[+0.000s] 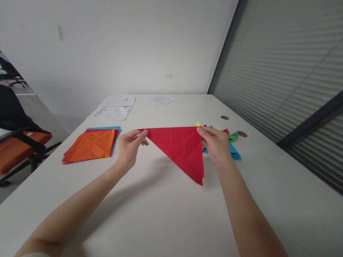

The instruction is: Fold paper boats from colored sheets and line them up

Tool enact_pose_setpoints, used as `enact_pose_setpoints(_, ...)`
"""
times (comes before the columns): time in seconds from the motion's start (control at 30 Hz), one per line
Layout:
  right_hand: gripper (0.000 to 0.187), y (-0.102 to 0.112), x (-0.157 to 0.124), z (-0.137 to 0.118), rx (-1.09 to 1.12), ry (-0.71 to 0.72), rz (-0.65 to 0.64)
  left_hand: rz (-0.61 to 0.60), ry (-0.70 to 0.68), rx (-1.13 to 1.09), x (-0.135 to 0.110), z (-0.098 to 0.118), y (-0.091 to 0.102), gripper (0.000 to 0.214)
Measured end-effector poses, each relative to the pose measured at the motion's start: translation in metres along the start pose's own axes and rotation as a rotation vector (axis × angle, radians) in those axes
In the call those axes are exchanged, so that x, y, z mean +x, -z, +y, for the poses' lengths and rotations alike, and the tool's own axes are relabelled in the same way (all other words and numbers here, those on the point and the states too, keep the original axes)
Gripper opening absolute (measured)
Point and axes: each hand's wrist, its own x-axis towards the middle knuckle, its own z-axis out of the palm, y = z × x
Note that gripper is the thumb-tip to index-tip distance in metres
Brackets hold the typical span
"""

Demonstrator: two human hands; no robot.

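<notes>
A thin red sheet (178, 147), folded into a triangle, hangs above the white table; whether it is cloth or paper I cannot tell. My left hand (130, 145) pinches its pointed left corner between thumb and fingers. At the upper right corner, my right hand (216, 144) grips the same top edge, keeping it stretched nearly level. The third corner droops below, showing loose layers at its tip. Behind the right hand, small folded pieces in several colours, among them a green one (233, 137) and a blue one (235, 151), lie partly hidden.
On the table's left lies a stack of coloured sheets, an orange one (91, 146) on top. Printed papers (113, 112) rest farther back, with another paper (160, 100) beside them. An office chair (11, 131) stands left of the table (163, 231). Window blinds (297, 75) border the right.
</notes>
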Motion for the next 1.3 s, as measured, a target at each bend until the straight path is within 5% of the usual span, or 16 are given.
enact_pose_setpoints(1.3,0.032,0.0000,0.0025,0.0002,-0.056,0.015,0.050,0.081,-0.037,-0.016,0.0030,0.0006,0.0016,0.022)
